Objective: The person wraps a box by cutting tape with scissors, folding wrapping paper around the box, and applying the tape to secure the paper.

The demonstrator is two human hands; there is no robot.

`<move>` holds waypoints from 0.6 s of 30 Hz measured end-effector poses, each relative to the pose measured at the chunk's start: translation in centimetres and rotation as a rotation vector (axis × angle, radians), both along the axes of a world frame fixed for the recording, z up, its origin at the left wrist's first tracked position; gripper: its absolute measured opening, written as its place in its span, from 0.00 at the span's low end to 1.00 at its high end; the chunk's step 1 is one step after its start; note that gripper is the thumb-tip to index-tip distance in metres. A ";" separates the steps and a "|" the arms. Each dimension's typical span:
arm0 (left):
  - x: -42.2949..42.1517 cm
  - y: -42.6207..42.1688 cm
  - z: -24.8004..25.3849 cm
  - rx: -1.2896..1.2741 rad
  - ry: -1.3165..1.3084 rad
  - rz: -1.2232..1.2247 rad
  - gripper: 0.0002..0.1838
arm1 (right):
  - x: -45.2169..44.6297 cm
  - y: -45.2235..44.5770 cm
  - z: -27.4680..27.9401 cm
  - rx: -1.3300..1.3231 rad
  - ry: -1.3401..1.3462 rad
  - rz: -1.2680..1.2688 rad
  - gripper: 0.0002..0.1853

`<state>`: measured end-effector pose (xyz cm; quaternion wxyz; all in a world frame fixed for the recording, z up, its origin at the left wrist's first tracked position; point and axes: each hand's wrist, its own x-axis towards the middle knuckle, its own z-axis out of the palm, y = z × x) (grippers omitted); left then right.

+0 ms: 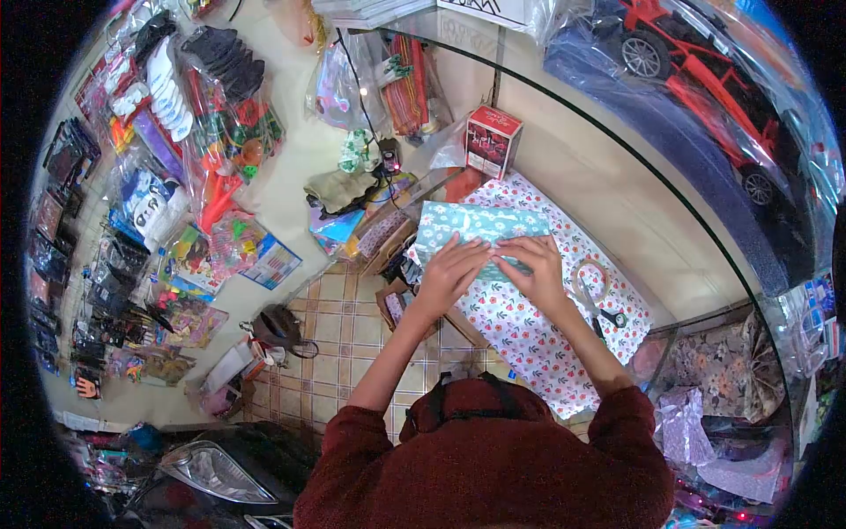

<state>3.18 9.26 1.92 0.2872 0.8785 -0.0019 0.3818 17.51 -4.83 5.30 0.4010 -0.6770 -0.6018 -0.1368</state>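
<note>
A teal wrapping paper (480, 220) with white flowers forms a flat, roughly rectangular package in front of me. My left hand (454, 271) presses on its near edge with bent fingers. Close beside it, my right hand (534, 263) grips the same edge, fingers and thumb drawn towards the left hand. What lies inside the teal paper is hidden. Beneath it spreads a white sheet of floral paper (520, 326) with red and dark flowers. To the right of my right hand are a roll of tape (589, 280) and dark-handled scissors (610, 319).
A red box (493, 143) stands beyond the package against the glass edge. At the right are a red toy car (705, 97) in plastic and a floral bag (723, 370). Bagged goods (220, 167) crowd the left counter. Tiled floor (344, 326) shows between.
</note>
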 end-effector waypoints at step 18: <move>0.2 0.6 -1.1 0.013 -0.061 -0.010 0.11 | 0.4 -1.7 0.7 -0.031 -0.082 -0.106 0.07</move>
